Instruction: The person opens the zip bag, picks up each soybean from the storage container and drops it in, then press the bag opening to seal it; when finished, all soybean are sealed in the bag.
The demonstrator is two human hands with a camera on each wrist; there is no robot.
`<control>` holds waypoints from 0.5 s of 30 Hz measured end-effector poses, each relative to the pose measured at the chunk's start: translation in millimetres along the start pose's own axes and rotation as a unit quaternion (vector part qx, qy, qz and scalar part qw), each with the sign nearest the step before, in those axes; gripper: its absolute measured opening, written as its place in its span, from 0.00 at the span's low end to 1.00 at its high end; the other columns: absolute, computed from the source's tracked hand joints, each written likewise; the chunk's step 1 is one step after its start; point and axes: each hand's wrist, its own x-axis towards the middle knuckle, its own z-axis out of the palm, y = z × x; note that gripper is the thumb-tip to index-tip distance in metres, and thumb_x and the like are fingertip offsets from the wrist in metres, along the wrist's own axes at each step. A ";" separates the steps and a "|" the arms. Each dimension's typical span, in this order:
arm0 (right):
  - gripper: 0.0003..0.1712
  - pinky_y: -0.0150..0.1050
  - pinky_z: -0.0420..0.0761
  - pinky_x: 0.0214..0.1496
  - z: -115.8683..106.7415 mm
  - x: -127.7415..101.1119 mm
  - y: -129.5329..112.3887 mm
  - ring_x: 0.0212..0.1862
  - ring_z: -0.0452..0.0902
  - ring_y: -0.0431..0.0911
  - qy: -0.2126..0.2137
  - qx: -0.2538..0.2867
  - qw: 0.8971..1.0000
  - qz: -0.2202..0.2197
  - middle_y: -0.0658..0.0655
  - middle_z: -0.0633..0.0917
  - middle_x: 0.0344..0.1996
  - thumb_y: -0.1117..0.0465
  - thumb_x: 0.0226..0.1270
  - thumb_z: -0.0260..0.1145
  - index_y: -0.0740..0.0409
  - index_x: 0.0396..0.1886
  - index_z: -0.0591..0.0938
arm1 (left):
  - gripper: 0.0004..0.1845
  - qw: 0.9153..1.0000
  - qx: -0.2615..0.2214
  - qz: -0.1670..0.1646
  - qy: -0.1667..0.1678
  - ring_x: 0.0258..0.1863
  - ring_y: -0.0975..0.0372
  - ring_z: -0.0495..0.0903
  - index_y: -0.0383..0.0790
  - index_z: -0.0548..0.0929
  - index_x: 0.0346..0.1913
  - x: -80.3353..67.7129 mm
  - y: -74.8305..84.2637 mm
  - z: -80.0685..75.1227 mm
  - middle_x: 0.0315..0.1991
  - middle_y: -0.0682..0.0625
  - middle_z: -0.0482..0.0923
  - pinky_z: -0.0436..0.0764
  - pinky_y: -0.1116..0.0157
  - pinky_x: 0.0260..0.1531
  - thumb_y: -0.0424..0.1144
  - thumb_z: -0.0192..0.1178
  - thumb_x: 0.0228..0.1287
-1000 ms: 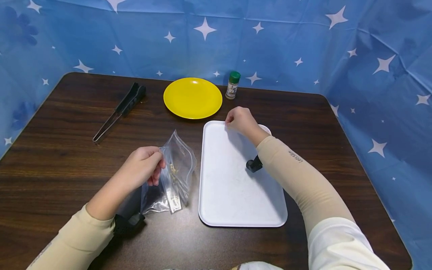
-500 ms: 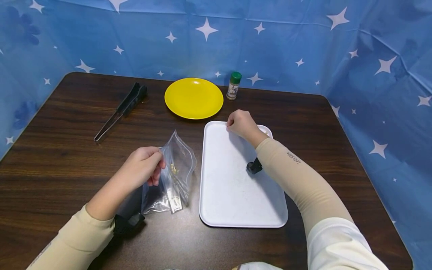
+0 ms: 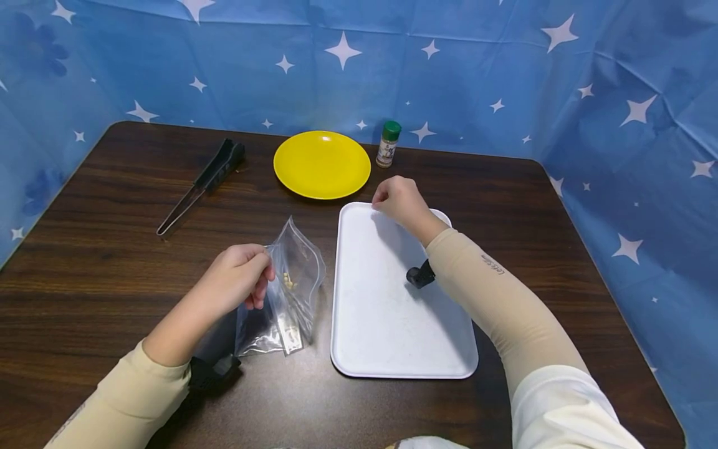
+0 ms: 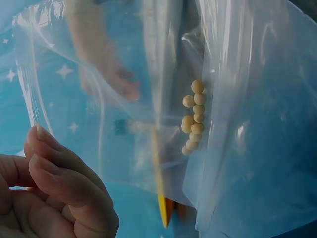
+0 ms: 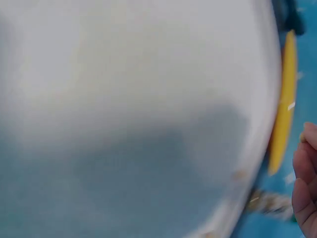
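In the head view my left hand (image 3: 238, 274) pinches the rim of a clear zip bag (image 3: 305, 262), which stands with its mouth open. Several round, pale yellow soybeans (image 4: 197, 106) lie in the bag's fold. My right hand (image 3: 401, 202) is over the far edge of a white tray (image 3: 392, 299), fingertips and thumb together. At those fingertips the right wrist view shows a small beige bit, seemingly a soybean (image 5: 302, 138). Blurred soybeans (image 5: 239, 175) lie along the tray's edge, and my right forearm hides part of the tray in the head view.
Behind the tray are a yellow plate (image 3: 322, 165) and an upright, green-capped seasoning bottle (image 3: 387, 144). Black-headed tongs (image 3: 202, 184) lie at the table's far left. A blue starred cloth (image 3: 477, 68) hangs around the table's back and sides.
My right hand dips slightly toward the near side over the tray, then rises back to its far edge. The left hand and the zip bag stay put.
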 end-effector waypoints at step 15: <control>0.02 0.26 0.73 0.33 9.7 -73.8 -101.8 0.32 0.74 0.41 -0.003 0.012 0.944 -0.330 0.50 0.82 0.27 0.64 0.56 0.70 0.58 0.29 0.86 | 0.14 1.000 -0.016 -0.001 0.001 0.11 0.54 0.73 0.29 0.72 0.27 1.3 1.3 3.7 0.12 0.44 0.70 0.75 0.60 0.12 0.34 0.40 0.66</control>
